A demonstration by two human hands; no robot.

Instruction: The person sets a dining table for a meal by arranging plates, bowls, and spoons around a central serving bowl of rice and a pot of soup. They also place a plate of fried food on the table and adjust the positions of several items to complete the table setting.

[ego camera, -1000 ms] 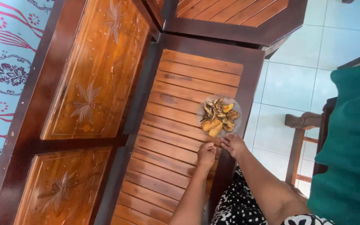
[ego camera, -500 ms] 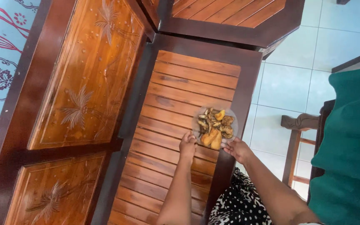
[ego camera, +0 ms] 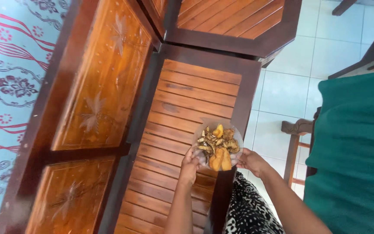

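Clear glass, or perhaps clear plastic, makes up the small round plate (ego camera: 238, 138), piled with golden fried pieces and darker, crisp brown bits. It sits over the near right edge of the slatted wooden bench seat (ego camera: 187, 99). The left hand (ego camera: 190, 164) grasps its left rim with curled fingers, and the right hand (ego camera: 249, 161) clasps the right rim. Pale floor tiles (ego camera: 291, 86) lie to the right.

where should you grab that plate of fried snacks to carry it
By the bare rim on two opposite sides, as the left hand and right hand do now. The plate is shallow and the food is piled in its middle, so level support probably matters.
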